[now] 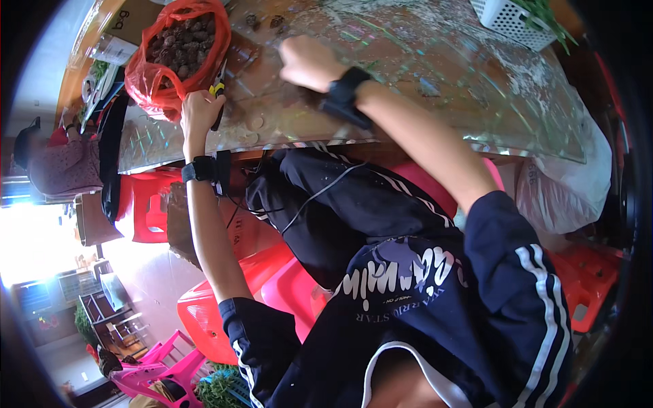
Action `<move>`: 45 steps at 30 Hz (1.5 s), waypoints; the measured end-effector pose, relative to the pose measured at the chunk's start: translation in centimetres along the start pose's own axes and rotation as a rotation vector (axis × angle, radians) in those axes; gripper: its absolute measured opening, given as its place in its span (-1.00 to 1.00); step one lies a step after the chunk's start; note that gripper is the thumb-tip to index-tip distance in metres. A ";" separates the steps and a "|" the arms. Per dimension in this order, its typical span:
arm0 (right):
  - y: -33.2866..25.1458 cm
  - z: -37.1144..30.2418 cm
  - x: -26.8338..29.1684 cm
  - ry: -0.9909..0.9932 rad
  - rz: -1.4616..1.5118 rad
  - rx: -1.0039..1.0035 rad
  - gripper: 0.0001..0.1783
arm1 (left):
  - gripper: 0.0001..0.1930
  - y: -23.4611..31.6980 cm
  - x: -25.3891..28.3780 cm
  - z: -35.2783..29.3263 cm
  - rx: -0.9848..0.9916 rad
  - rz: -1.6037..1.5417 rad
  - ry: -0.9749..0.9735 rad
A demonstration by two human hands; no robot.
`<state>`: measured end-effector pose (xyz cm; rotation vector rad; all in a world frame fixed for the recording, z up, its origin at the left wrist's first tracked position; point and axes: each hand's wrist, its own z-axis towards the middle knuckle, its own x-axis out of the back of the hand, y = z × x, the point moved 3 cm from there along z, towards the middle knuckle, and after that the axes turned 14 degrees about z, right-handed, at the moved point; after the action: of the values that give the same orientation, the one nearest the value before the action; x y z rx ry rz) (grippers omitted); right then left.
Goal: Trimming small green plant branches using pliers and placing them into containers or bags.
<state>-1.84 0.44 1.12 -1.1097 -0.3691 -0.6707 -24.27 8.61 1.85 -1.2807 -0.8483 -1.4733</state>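
My left hand (pixel 197 112) rests at the near edge of the glass-topped table (pixel 435 115) and grips a small cutting tool with yellow and black handles (pixel 218 92). Just beyond it sits an open red plastic bag (pixel 146 85) full of brown, knobbly round fruits (pixel 180 41). My right hand (pixel 306 61) lies further in on the table with its fingers curled under. It is blurred, and whatever is in it is hidden. Both wrists wear black straps.
A white slotted basket (pixel 507 17) with green stalks stands at the far right of the table. A few dark pieces (pixel 262 20) lie beyond the bag. A white sack (pixel 564 183) leans at the right, red plastic chairs (pixel 153 204) stand on the left, where another person (pixel 61 166) sits.
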 end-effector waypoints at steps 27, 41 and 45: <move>-1.8 -3.1 12.5 -0.098 -0.091 -0.290 -0.83 | -0.75 -1.2 -4.8 7.8 -0.168 -0.232 -0.279; -8.3 -1.4 -7.7 -0.051 0.069 0.116 -0.84 | -0.72 -0.2 -4.4 9.2 -0.065 -0.213 -0.245; -8.1 -2.2 -8.8 -0.032 0.158 0.053 -0.86 | -0.72 0.3 -3.9 9.1 -0.052 -0.160 -0.386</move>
<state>-13.87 -1.07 0.76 -1.0875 -0.3212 -0.5012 -21.37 17.87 -0.13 -1.5970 -1.1937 -1.3972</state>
